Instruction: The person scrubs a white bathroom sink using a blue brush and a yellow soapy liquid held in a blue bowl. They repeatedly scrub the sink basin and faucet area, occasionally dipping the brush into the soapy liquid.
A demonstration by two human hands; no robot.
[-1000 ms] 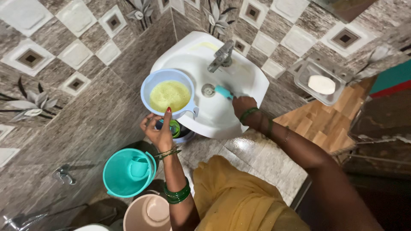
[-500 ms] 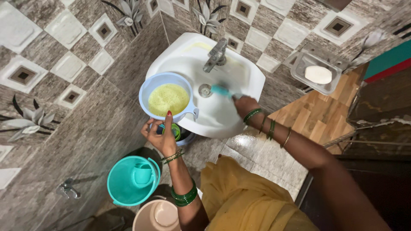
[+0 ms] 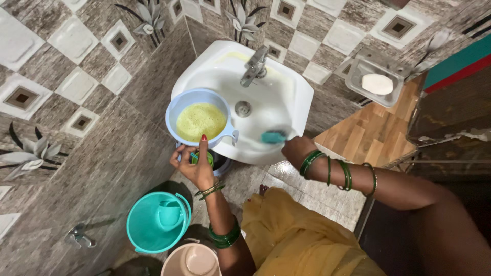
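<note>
While the left hand [image 3: 193, 164] grips a foam-filled mug [image 3: 199, 118], the right hand [image 3: 296, 146] clasps a brush [image 3: 273, 137] scrubbing the sink's [image 3: 286, 97] near rim; rinsing looks left.

A sink [image 3: 286, 82] is fixed in the wall corner, with a tap [image 3: 253, 66] at its back and a drain [image 3: 242, 108] in the basin before it. A mug [image 3: 197, 120] sits on the sink's left rim, the left hand [image 3: 193, 164] under it. The right hand [image 3: 296, 148] holds a brush [image 3: 272, 137] inside the basin's front right. A soap dish [image 3: 376, 82] hangs on the wall right of the sink. On the floor below left stands a bucket [image 3: 156, 221], with a second bucket [image 3: 189, 259] just before it.
</note>
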